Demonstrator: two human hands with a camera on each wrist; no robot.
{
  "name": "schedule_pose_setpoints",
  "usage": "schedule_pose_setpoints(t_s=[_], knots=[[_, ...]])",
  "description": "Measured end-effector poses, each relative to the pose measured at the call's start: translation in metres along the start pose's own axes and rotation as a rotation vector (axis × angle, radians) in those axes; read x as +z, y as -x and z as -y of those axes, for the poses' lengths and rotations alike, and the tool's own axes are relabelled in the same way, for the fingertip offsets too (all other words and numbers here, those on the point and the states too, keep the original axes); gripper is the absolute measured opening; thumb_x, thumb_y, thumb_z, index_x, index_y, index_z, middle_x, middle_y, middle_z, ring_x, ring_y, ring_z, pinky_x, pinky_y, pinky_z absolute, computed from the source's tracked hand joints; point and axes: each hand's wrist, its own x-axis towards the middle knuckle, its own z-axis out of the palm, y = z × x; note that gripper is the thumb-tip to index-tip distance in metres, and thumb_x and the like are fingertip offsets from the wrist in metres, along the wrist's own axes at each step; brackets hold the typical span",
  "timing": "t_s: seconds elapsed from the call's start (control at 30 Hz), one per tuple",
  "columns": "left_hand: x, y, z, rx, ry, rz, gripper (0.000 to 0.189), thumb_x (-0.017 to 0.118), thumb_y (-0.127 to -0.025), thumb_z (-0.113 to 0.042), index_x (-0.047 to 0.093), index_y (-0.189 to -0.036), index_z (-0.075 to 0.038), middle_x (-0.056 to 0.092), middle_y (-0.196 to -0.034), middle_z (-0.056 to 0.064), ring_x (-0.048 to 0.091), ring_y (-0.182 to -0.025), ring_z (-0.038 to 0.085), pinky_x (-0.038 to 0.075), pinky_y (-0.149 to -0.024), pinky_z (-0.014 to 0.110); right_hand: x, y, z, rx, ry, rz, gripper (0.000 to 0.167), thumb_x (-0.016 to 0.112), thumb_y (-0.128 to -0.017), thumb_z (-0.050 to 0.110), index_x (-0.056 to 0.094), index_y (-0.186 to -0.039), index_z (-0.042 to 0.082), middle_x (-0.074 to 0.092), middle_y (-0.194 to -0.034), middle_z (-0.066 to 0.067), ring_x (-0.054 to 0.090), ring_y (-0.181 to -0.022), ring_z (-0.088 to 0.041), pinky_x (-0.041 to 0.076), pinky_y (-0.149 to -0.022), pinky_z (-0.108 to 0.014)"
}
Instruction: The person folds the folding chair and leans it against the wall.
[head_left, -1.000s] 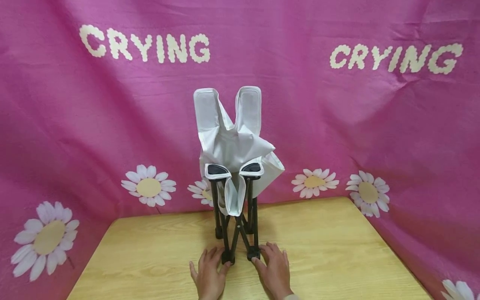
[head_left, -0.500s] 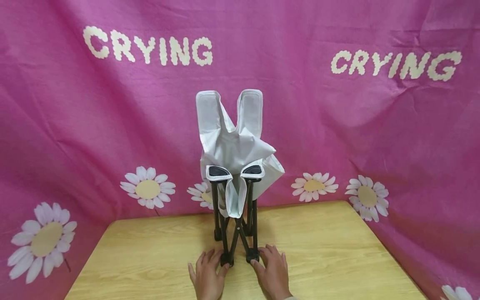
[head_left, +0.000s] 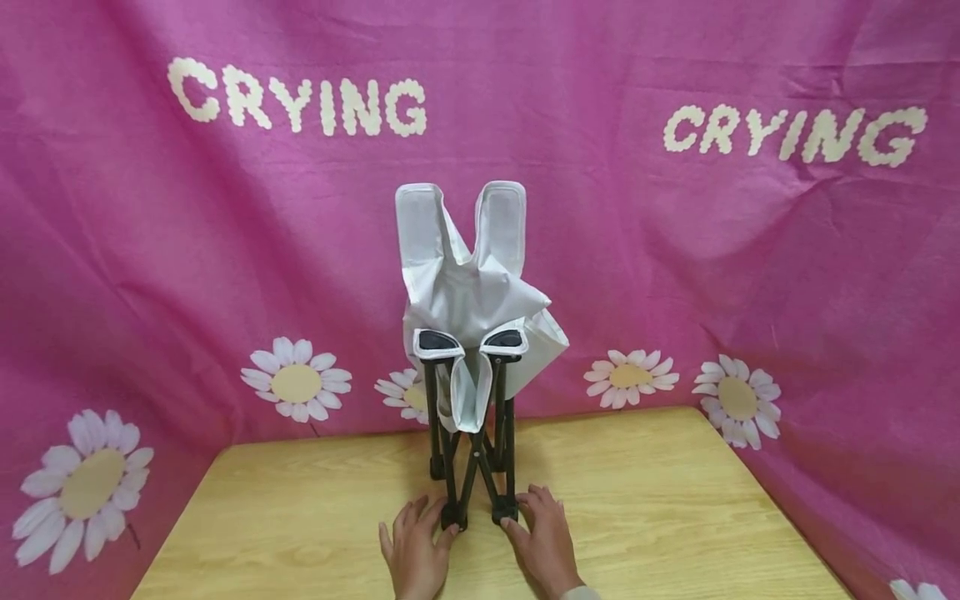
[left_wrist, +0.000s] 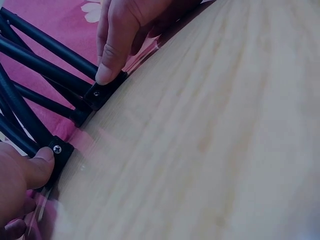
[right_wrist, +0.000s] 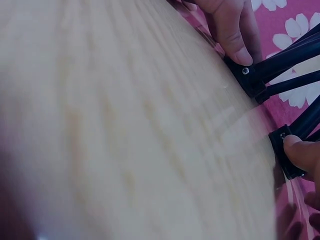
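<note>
A small, mostly folded camp chair (head_left: pixel 461 308) stands upright on the wooden table (head_left: pixel 637 500). Its white fabric sags in creases over crossed black legs (head_left: pixel 511 442). My left hand (head_left: pixel 418 550) grips the chair's near left foot, thumb on the front and fingers along the outer side. At the near right foot, my right hand (head_left: pixel 549 542) holds on in the same way. Up close in the left wrist view, my left thumb (left_wrist: pixel 44 157) presses beside a screw on the black foot (left_wrist: pixel 62 150). The right wrist view has my right thumb (right_wrist: pixel 295 145) on the other foot.
A pink cloth backdrop (head_left: pixel 570 233) with white daisies and the word CRYING hangs close behind the table and along both sides. The table's back edge lies a short way beyond the chair's rear feet (head_left: pixel 437 468).
The scene sits slightly lower in the head view than a second ago. Both hands stay at the chair's front feet, and the chair keeps its place and shape.
</note>
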Motion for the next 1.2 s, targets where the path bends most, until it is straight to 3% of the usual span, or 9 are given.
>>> schedule_pose_setpoints(t_s=[0.37,0.7,0.93,1.2], knots=[[0.003,-0.005,0.000,0.005,-0.010,-0.029,0.040,0.078,-0.079,-0.028,0.070,-0.116,-0.019,0.057,-0.132,0.013,0.040,-0.128,0.039,0.006,-0.107,0.068,0.004,-0.006,0.000,0.023,0.023,0.004,0.033,0.078,-0.080,0.024,0.067,-0.106,0.006,0.057,-0.125,-0.023,0.045,-0.126,-0.047,0.026,-0.108,-0.061],[0.005,-0.011,-0.001,-0.026,-0.010,-0.033,0.040,0.079,-0.078,-0.029,0.070,-0.116,-0.021,0.057,-0.132,0.012,0.040,-0.129,0.037,0.004,-0.108,0.066,0.007,-0.013,-0.004,-0.005,-0.014,-0.001,0.032,0.079,-0.079,0.020,0.067,-0.105,0.004,0.057,-0.123,-0.024,0.043,-0.126,-0.049,0.025,-0.109,-0.062],[0.006,-0.013,0.000,-0.014,-0.006,-0.053,0.041,0.079,-0.078,-0.028,0.070,-0.117,-0.018,0.058,-0.131,0.013,0.041,-0.128,0.037,0.005,-0.107,0.067,0.007,-0.018,-0.006,-0.025,-0.076,0.019,0.030,0.079,-0.078,0.015,0.066,-0.101,0.002,0.056,-0.124,-0.027,0.042,-0.125,-0.051,0.025,-0.109,-0.061],[0.009,-0.015,0.000,-0.007,0.009,-0.065,0.042,0.079,-0.077,-0.027,0.070,-0.117,-0.018,0.058,-0.131,0.012,0.042,-0.127,0.037,0.004,-0.107,0.067,0.008,-0.022,-0.006,-0.042,-0.070,0.013,0.029,0.080,-0.078,0.013,0.067,-0.101,0.001,0.058,-0.121,-0.026,0.043,-0.125,-0.050,0.026,-0.110,-0.058]])
